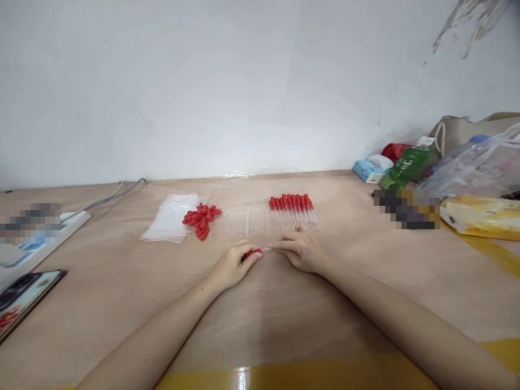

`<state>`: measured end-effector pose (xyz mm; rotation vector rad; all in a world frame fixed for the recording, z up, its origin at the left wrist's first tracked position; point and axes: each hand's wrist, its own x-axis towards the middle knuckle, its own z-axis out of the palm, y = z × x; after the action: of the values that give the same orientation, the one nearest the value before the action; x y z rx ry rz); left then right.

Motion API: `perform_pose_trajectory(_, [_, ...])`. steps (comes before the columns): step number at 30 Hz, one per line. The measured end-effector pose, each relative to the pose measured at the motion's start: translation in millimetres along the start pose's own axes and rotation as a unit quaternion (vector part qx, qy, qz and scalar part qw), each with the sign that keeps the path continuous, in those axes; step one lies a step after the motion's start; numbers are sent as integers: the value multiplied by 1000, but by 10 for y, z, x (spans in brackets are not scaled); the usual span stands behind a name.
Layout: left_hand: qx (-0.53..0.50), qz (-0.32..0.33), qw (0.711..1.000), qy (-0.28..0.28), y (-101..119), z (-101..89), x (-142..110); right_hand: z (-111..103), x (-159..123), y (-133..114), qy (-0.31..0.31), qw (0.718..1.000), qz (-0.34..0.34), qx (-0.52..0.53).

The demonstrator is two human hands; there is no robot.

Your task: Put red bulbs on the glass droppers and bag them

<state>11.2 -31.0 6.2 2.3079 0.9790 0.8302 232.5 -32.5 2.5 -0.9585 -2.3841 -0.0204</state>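
My left hand (234, 264) is closed around a red rubber bulb (254, 252). From the bulb a thin glass dropper tube (266, 249) runs right to the fingertips of my right hand (304, 252), which pinch its other end. How deep the tube sits in the bulb is hidden by my fingers. Beyond my left hand lies a heap of loose red bulbs (200, 220). Bare glass tubes (244, 223) lie side by side in the middle. Just past my right hand, several droppers with red bulbs (290, 203) form a row, bulbs toward the wall.
Clear plastic bags (166, 219) lie left of the bulbs. A power strip (77, 218) and a phone (34, 295) are at far left. At right stand a tissue box (368, 171), a green bottle (408, 165) and a yellow packet (483, 216). A wall closes off the back.
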Motion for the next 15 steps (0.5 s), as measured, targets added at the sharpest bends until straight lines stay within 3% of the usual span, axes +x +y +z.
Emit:
perform_pose_trajectory(6, [45,20,999,-15,11,-3,-1,10,48,-98,20,999,9,-28])
perform_pose_trajectory(15, [59,69,996,-7,9,7,-14,63,68,-247,-35,995,94,24])
